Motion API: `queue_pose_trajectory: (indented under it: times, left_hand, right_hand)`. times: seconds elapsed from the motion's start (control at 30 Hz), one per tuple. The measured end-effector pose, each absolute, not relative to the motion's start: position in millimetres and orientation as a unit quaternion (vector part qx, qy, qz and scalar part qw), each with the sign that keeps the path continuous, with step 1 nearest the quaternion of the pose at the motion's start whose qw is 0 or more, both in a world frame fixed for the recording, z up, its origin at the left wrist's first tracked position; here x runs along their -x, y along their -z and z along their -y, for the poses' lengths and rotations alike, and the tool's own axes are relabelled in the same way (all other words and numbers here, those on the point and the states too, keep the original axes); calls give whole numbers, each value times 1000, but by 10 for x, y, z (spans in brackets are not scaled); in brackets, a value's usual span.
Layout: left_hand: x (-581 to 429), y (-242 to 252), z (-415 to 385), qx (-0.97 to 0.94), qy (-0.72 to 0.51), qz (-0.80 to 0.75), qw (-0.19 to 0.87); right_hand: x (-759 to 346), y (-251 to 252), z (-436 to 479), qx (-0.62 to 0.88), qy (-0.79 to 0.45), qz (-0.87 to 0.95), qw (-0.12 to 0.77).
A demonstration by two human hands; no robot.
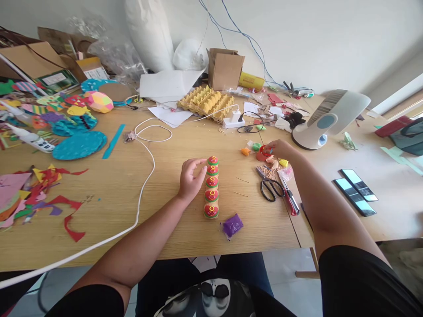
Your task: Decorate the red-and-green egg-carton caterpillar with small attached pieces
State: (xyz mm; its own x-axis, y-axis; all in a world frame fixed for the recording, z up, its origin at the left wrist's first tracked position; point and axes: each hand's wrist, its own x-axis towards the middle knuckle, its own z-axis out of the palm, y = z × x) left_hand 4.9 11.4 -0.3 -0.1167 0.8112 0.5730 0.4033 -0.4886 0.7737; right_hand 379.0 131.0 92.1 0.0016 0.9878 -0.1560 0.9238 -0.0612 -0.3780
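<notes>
A row of several small red-topped figures (212,182) with green rims and yellow loops stands in a tan strip in front of me. My left hand (191,177) rests on the table at its left side, thumb and fingers apart, fingertips close to the far end; whether they touch it I cannot tell. My right hand (276,149) reaches to a small red tub (263,154), fingers bent together at its rim. What they pinch is too small to make out. Orange clay (245,151) and green clay (256,146) lie beside the tub. Nearer me is a purple clay packet (232,226).
Black-handled scissors (272,189) and a red utility knife (291,200) lie right of the row. A white fan (330,116) and two phones (355,191) are farther right. A white cable (145,185) crosses the left side; yellow egg trays (206,103) sit behind.
</notes>
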Motion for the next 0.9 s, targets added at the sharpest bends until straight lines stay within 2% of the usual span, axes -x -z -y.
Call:
queue_pose_trajectory:
  times: [0.4,0.6,0.9]
  left_hand:
    - [-50,4,-115,-635,-575,-482,183]
    - [-48,20,-119,-641,-571,-479,182]
    - [-41,-3,-106,-645,-571,-475,180]
  right_hand:
    - [-3900,-881,-1240,674,-170,663,277]
    - [-3902,-706,-1140,719,-150,651,192]
    - [-3863,-584,-1198,720,-203,635,195]
